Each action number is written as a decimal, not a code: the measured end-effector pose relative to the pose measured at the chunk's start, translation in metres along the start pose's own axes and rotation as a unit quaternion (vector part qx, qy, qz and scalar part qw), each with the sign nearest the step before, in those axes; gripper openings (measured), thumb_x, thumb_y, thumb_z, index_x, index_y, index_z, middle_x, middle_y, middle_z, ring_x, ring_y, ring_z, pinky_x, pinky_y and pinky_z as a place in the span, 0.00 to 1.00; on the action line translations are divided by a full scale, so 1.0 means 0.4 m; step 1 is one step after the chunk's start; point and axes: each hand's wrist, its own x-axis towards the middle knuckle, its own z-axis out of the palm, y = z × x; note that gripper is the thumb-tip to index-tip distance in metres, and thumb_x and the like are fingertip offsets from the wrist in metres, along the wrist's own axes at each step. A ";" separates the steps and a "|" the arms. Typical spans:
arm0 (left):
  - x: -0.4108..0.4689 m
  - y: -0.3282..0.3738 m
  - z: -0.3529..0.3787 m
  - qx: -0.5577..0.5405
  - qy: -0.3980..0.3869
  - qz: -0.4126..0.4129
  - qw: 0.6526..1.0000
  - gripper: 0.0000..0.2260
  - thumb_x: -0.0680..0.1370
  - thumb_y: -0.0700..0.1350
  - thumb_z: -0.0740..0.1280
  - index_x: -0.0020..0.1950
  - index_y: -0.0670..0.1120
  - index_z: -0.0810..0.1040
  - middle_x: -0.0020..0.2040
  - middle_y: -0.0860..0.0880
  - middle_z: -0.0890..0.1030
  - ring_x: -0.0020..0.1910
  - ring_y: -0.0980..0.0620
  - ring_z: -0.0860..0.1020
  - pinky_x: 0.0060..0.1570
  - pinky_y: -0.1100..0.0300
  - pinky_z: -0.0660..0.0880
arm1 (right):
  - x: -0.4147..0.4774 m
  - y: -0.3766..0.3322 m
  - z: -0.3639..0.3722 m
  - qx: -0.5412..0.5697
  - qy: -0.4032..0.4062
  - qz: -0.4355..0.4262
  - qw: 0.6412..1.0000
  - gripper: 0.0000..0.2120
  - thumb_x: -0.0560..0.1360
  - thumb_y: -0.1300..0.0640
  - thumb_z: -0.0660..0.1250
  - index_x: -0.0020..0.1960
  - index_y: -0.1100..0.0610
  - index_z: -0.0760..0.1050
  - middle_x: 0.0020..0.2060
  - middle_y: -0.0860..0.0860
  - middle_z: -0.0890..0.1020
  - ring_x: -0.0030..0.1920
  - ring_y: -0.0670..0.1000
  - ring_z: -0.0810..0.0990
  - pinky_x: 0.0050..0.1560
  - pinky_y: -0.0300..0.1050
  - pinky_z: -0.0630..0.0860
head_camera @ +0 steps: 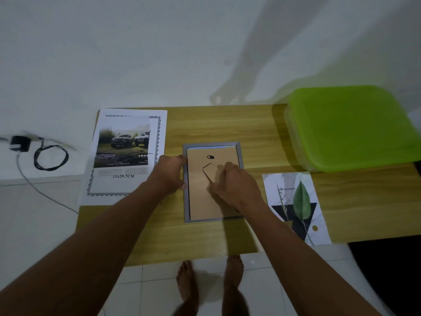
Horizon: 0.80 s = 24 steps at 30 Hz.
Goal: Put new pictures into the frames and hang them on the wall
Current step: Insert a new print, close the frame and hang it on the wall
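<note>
On the frame's (186,202) backing (199,201), right fingers (224,173) apparently tight around its stand (209,172).

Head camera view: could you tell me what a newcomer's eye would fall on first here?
The bright green lid at the far right of the table stands out most. At centre a grey frame lies face down: the left hand grips its left edge, the right hand appears to pinch the flap of its brown backing board. A car print lies to its left, a leaf print to its right.
</note>
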 end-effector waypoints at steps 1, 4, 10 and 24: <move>0.000 0.000 0.000 0.000 -0.001 -0.001 1.000 0.33 0.63 0.45 0.81 0.66 0.43 0.74 0.55 0.42 0.80 0.55 0.42 0.77 0.49 0.56 0.73 | 0.003 0.000 0.004 -0.009 0.001 -0.003 1.000 0.26 0.72 0.41 0.69 0.60 0.57 0.70 0.53 0.53 0.78 0.50 0.54 0.78 0.43 0.45 0.70; 0.000 0.001 -0.001 0.005 -0.005 -0.004 1.000 0.34 0.63 0.45 0.81 0.66 0.44 0.73 0.55 0.42 0.80 0.56 0.42 0.76 0.52 0.53 0.75 | 0.003 0.001 0.012 -0.046 0.006 -0.031 0.998 0.25 0.75 0.44 0.67 0.63 0.60 0.69 0.56 0.55 0.76 0.54 0.54 0.77 0.46 0.46 0.72; 0.003 0.005 -0.001 0.032 -0.017 -0.013 0.999 0.30 0.64 0.47 0.80 0.61 0.44 0.73 0.51 0.41 0.78 0.55 0.41 0.74 0.48 0.51 0.77 | -0.003 0.011 0.025 -0.087 0.038 -0.070 0.993 0.25 0.80 0.43 0.62 0.65 0.63 0.67 0.62 0.58 0.75 0.58 0.57 0.77 0.46 0.48 0.75; -0.010 0.021 -0.004 0.081 -0.024 -0.005 0.996 0.30 0.68 0.47 0.78 0.65 0.42 0.69 0.53 0.41 0.78 0.60 0.39 0.72 0.52 0.48 0.76 | -0.020 0.117 -0.007 -0.107 -0.121 -0.194 0.968 0.39 0.78 0.38 0.62 0.80 0.54 0.51 0.79 0.56 0.50 0.79 0.56 0.47 0.76 0.53 0.51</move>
